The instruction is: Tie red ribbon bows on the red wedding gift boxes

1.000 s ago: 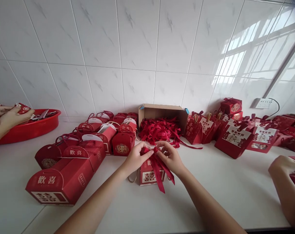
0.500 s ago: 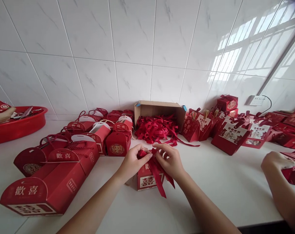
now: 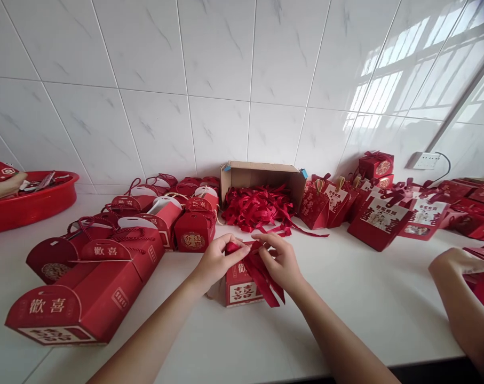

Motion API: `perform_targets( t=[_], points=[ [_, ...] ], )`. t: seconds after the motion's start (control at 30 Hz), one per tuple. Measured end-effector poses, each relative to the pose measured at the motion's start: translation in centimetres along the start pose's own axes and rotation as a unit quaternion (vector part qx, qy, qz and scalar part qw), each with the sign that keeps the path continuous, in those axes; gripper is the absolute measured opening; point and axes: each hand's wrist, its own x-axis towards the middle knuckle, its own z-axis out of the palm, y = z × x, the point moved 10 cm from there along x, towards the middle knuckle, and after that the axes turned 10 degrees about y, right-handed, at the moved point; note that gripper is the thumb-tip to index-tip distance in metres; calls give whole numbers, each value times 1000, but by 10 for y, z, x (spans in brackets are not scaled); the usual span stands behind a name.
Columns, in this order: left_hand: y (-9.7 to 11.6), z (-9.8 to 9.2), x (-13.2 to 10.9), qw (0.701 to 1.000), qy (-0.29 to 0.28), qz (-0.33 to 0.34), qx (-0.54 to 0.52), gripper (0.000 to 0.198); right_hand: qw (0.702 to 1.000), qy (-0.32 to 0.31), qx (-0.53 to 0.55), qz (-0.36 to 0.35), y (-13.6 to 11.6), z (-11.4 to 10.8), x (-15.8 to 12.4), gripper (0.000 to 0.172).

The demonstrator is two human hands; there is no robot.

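Note:
A small red gift box (image 3: pixel 242 290) with gold-and-white lettering stands upright on the white table in front of me. On top of it, my left hand (image 3: pixel 221 261) pinches a loop of dark red ribbon (image 3: pixel 261 277) between thumb and fingers. Close beside it, my right hand (image 3: pixel 279 261) is closed on the same ribbon at the right. Two ribbon tails hang down over the box's front right side. My fingers partly hide the knot area and the top of the box.
Red gift boxes (image 3: pixel 105 288) with cord handles crowd the left. Behind, a cardboard box (image 3: pixel 261 169) spills red ribbons (image 3: pixel 258 208). Red bags (image 3: pixel 380 221) stand right. Another person's hand (image 3: pixel 450 266) works at far right; another hand (image 3: pixel 5 186) is over a red basin (image 3: pixel 61 194).
The ribbon tails have shifted and hang closer together, a little higher. Both my hands stay at the top of the box with small finger movements.

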Motion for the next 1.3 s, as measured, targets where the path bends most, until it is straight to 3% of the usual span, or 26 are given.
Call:
perform_targets(
  t=[0.1,0.3,0.53,0.83,1.07,1.3],
  points=[
    [-1,0,0,999,8,-15,-34,31,1000,-17,0,7,0,4,1,26],
    [-4,0,2,999,29,-15,7,30,999,-15,-12,50,3,8,5,5],
    [-7,0,1,999,24,-39,8,32,999,-33,-15,21,-3,7,6,20],
    [-4,2,1,1000,19,-12,1,31,994,-51,-21,-93,-25,7,4,31],
    [-2,3,-1,1000,13,0,17,26,995,-57,-46,-66,-16,6,7,18],
    [-6,-1,1,999,30,-3,9,24,999,-15,-38,-27,-7,1,5,24]
  ],
)
